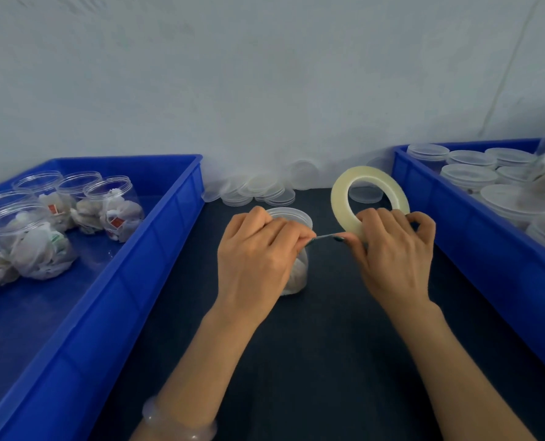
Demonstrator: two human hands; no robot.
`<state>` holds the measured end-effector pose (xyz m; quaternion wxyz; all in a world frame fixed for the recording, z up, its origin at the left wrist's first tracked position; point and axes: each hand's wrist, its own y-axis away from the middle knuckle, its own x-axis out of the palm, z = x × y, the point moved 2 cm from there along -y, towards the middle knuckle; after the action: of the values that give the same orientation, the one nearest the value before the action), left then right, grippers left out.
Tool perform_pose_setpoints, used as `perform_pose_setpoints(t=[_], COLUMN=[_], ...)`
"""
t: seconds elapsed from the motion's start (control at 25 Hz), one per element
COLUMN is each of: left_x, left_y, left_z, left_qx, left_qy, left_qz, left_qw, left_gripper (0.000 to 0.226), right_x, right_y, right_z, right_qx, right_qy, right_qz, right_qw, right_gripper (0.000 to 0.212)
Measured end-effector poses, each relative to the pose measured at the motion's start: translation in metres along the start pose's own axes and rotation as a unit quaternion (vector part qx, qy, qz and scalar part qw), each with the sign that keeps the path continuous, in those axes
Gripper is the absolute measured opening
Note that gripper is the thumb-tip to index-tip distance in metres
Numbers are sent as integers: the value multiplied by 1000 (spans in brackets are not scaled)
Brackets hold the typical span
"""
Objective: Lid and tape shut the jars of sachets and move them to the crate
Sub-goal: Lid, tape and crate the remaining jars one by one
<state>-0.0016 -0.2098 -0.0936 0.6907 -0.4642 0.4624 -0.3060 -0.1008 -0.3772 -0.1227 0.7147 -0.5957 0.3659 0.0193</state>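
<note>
A clear lidded jar of sachets [296, 218] stands on the dark table in the middle. My left hand [258, 249] is curled round its upper side and pinches the free end of a tape strip [327, 238]. My right hand [395, 249] grips a pale roll of clear tape [341, 189], held upright just right of the jar. The strip runs taut between the two hands. The jar's lower part is mostly hidden behind my left hand.
A blue crate [156, 249] on the left holds several open jars of sachets [115, 208]. Another blue crate [455, 224] on the right holds several lidded jars [468, 176]. Loose clear lids [258, 189] lie along the wall behind the jar.
</note>
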Motion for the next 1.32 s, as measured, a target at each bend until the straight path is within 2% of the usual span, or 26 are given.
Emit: perform_pose_setpoints(t=[0.28, 0.6, 1.0, 1.12, 1.32], left_x=[-21, -34, -17, -11, -3], left_y=[16, 41, 37, 37, 38], left_z=[20, 39, 47, 47, 45], left_qx=[-72, -214, -251, -278, -322], left_qy=[37, 101, 74, 93, 112], left_qz=[84, 143, 142, 146, 150], left_qw=[993, 961, 955, 945, 928], left_gripper=[9, 7, 13, 24, 29], right_x=[3, 8, 12, 13, 14], right_y=[-1, 1, -1, 0, 0], right_z=[-18, -3, 2, 3, 4], right_qx=[18, 44, 66, 73, 69], right_qy=[-5, -27, -28, -29, -29], right_qz=[25, 74, 100, 103, 114], right_qw=[1000, 996, 992, 992, 991], right_gripper=[62, 70, 65, 66, 67])
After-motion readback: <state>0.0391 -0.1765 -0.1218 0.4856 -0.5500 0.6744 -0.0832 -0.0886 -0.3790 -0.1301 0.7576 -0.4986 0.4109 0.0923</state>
